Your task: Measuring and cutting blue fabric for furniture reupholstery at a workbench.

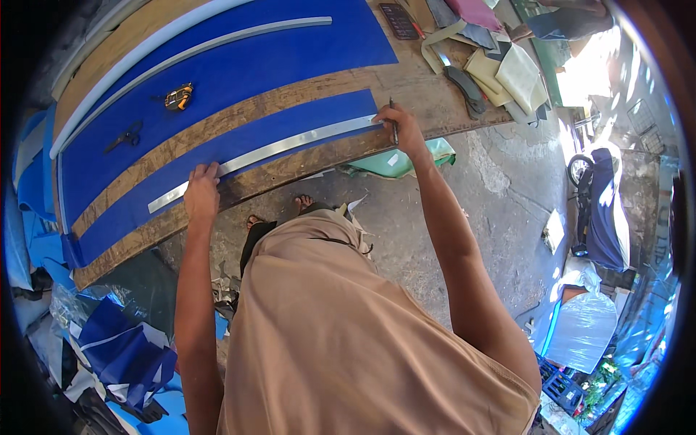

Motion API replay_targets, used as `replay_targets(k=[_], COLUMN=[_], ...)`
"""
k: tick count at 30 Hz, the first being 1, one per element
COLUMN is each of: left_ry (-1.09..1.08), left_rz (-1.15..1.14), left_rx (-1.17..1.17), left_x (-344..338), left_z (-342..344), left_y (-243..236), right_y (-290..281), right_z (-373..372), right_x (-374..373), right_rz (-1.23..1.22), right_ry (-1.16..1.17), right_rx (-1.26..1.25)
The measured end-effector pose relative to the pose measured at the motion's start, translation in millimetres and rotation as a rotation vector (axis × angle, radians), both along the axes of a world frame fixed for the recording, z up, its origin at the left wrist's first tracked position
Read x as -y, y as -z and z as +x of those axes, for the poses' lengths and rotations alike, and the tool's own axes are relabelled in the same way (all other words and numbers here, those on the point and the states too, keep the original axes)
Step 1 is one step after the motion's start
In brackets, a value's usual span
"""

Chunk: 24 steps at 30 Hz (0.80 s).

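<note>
A long metal ruler [290,142] lies along a narrow strip of blue sheet [145,190] near the table's front edge. My left hand [201,191] grips the ruler toward its left end, fingers bent over it. At the far right end of both ruler and strip, my right hand [403,130] is closed around a dark, slim pen [394,130]. That pen stands nearly upright, its lower tip hidden by the fingers. Behind the strip spreads a larger blue sheet [239,72], with black scissors [125,136] and a yellow-and-black tape measure [179,96] on it.
A second metal bar [246,35] and a pale roll [148,45] lie across the worn wooden table [304,81]. A calculator [399,21] and fabric scraps [522,76] sit at the right. Green sheeting [395,164] lies below the edge; blue scraps [127,348] pile lower left.
</note>
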<state>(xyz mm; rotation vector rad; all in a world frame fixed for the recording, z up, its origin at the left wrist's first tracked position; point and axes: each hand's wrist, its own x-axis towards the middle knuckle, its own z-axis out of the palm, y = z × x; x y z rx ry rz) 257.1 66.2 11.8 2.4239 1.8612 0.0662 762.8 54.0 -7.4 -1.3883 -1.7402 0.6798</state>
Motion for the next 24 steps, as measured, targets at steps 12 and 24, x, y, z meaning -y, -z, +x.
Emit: replay_targets(k=[12,24], left_ry=[0.004,-0.040], left_rz=[0.015,0.004], left_rx=[-0.018,-0.054], left_x=[0.7,2.5], left_z=[1.1,3.4], left_y=[-0.3,4.1], right_y=[-2.1,0.0], right_z=[3.3,-0.2], right_x=[0.3,-0.7], right_rz=[-0.155,-0.093], right_ry=[-0.009,0.005], right_rx=[-0.032,0.051])
